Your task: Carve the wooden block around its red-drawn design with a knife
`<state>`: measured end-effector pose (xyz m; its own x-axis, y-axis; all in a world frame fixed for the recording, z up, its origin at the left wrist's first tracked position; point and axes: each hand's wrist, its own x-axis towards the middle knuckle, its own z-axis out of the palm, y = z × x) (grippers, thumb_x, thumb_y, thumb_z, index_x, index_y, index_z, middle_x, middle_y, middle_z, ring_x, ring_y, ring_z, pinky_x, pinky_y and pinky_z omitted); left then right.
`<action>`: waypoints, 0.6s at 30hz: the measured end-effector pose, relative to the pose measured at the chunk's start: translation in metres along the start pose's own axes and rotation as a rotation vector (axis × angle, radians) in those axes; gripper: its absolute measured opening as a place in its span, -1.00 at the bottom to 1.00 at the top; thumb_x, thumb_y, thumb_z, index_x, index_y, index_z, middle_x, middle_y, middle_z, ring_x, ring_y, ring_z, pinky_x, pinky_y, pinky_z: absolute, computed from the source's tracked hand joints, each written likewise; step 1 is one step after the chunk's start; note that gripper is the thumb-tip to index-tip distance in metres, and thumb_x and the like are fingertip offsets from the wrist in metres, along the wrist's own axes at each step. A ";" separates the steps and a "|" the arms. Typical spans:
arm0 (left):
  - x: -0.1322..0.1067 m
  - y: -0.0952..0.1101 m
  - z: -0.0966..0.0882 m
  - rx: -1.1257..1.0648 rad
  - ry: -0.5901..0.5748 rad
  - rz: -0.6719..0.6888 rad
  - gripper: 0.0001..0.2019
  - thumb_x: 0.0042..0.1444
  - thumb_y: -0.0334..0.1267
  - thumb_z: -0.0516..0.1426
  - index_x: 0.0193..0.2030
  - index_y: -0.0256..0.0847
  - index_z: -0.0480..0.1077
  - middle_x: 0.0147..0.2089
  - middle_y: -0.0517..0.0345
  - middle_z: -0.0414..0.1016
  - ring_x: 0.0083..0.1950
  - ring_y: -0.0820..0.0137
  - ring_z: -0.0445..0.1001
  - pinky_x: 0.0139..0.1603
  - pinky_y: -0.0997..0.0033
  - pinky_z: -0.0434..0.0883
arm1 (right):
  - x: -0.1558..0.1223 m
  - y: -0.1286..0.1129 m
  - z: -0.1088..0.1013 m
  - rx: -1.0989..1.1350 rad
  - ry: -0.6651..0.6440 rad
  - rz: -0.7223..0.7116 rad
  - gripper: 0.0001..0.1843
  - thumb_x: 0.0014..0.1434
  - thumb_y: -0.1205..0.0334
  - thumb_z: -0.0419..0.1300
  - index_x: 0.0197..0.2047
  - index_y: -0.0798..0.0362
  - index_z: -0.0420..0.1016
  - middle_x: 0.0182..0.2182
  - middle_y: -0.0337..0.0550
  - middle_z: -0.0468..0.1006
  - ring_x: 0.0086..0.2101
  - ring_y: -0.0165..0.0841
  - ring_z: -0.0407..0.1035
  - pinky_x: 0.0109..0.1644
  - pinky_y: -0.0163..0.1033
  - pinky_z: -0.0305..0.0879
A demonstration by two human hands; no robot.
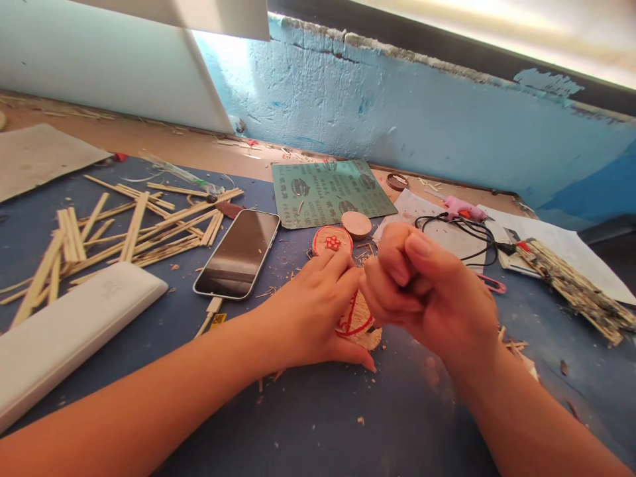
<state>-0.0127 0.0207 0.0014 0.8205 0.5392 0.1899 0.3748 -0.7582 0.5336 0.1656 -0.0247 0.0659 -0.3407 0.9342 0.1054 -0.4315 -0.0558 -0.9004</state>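
A flat wooden piece with red lines (355, 315) lies on the blue table, partly covered by my hands. My left hand (318, 301) reaches over it from the left, its fingers along the far side and the thumb at the near edge, gripping it. My right hand (427, 291) is closed in a fist just to the right and above it; whatever is inside its fingers is hidden. Behind my left fingers lies a round wooden disc with a red flower (332, 242). A plain round wooden piece (356, 225) sits beside that disc.
At left are several loose wooden sticks (134, 228), a phone (238, 255) with a cable and a white power bank (74, 338). Green sandpaper (328, 192) lies at the back. On the right are a pink glue gun (464, 208), its black cord and a rough stick bundle (576, 285).
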 end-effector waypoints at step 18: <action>0.004 -0.006 0.004 -0.027 0.001 0.070 -0.16 -0.12 0.29 0.52 0.19 -0.13 0.45 0.22 -0.12 0.38 0.32 -0.14 0.39 0.41 -0.26 0.42 | -0.004 -0.004 0.002 -0.065 -0.272 0.126 -0.40 0.53 -0.02 -0.02 -0.56 -0.05 -0.01 -0.65 -0.37 -0.04 -0.65 -0.46 -0.10 -0.54 -0.23 -0.07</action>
<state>-0.0099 0.0255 -0.0044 0.8437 0.4856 0.2287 0.3047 -0.7841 0.5407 0.1671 -0.0284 0.0701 -0.6033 0.7922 0.0922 -0.3199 -0.1345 -0.9379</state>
